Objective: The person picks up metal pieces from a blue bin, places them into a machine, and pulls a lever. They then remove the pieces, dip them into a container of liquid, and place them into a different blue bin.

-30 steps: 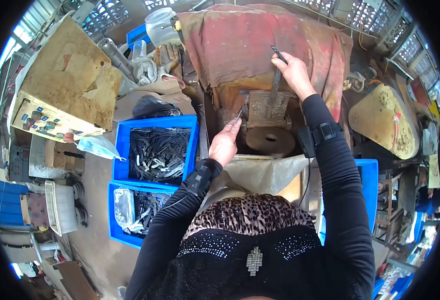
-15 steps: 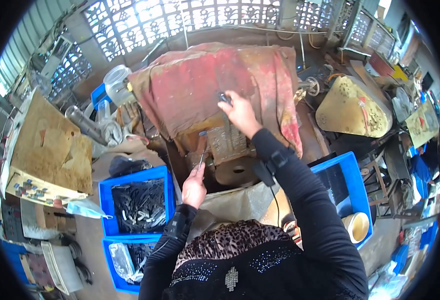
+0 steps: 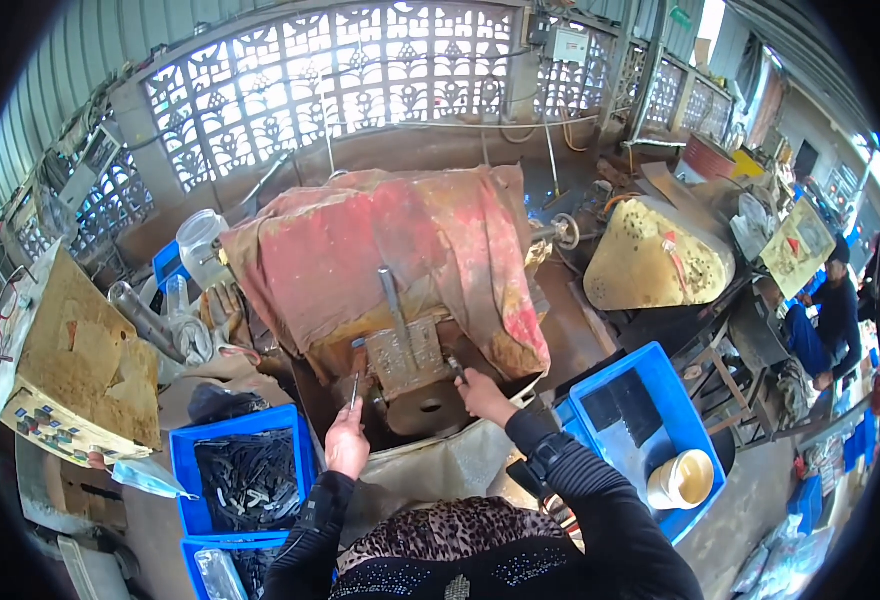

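My left hand is closed round a thin metal strip that points up and away from me. My right hand grips a small dark piece, its kind unclear, at the right side of the machine's opening. Between the hands lies a wet, brownish metal block. Just below it is a round flat disc with a centre hole. A grey metal bar rises from the block in front of a stained red cloth draped over the machine.
A blue bin of dark strips stands at left, another partly below it. At right, a blue bin holds dark pieces and a cream tub. A control box stands far left, a yellowish guard right. Someone sits far right.
My right hand has come down from the top of the metal bar to the machine's opening, now with a small dark piece. My left hand still holds its strip. The view has tilted up.
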`<action>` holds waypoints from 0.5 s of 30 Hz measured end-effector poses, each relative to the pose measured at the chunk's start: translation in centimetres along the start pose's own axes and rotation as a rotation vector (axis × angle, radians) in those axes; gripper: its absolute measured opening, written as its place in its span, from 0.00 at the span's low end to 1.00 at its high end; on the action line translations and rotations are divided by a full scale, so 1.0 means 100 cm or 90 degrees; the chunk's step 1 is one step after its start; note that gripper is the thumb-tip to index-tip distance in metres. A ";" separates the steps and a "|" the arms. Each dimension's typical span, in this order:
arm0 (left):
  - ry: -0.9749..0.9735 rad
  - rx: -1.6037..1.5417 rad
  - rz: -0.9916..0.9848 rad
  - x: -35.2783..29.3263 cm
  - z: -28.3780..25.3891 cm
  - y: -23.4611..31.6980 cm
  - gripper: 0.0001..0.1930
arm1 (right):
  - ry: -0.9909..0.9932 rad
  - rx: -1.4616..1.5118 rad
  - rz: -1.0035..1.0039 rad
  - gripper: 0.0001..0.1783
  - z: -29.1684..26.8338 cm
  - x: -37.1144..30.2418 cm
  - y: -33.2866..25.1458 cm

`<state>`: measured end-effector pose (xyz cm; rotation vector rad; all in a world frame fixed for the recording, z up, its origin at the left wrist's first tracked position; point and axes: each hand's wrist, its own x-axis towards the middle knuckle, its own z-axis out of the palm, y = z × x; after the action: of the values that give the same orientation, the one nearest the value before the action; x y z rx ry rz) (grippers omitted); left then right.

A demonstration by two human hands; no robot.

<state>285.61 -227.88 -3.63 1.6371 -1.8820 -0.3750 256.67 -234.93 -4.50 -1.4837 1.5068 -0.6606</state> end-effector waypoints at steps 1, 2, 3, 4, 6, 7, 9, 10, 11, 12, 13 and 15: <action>0.006 0.008 0.001 0.000 0.000 0.000 0.29 | 0.006 -0.128 -0.075 0.10 0.001 0.001 0.000; 0.015 0.001 0.007 -0.001 -0.001 0.001 0.29 | 0.005 -0.205 -0.138 0.12 0.001 0.001 -0.001; 0.021 -0.003 0.007 -0.001 -0.001 0.001 0.29 | -0.049 -0.244 -0.110 0.12 0.000 0.002 -0.002; 0.021 -0.016 -0.004 -0.001 -0.001 0.002 0.29 | -0.036 -0.224 -0.097 0.13 -0.001 0.002 -0.003; 0.026 -0.016 -0.002 -0.003 -0.002 0.002 0.29 | -0.053 -0.173 0.007 0.13 -0.001 0.004 -0.007; 0.027 -0.020 -0.008 -0.003 -0.002 0.003 0.29 | -0.060 -0.161 0.026 0.14 -0.002 0.005 -0.009; 0.045 -0.017 0.004 -0.003 -0.002 0.002 0.28 | -0.080 -0.141 0.067 0.14 -0.001 0.006 -0.011; 0.052 -0.014 0.007 -0.004 -0.002 0.002 0.28 | -0.092 -0.151 0.062 0.15 -0.001 0.006 -0.012; 0.051 -0.015 -0.001 -0.004 -0.002 0.001 0.28 | -0.087 -0.149 0.038 0.15 0.000 0.006 -0.012; 0.065 0.006 0.017 -0.004 -0.002 0.000 0.27 | -0.076 -0.152 0.020 0.15 0.001 0.005 -0.012; 0.070 0.022 0.023 -0.004 -0.001 -0.001 0.27 | -0.067 -0.152 0.031 0.15 0.002 0.005 -0.012; 0.067 0.029 0.019 -0.004 0.000 -0.002 0.26 | -0.045 -0.164 0.009 0.14 0.003 0.004 -0.010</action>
<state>285.77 -227.56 -3.85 1.6250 -1.8466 -0.2311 257.44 -235.43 -3.91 -1.6686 1.5918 -0.4118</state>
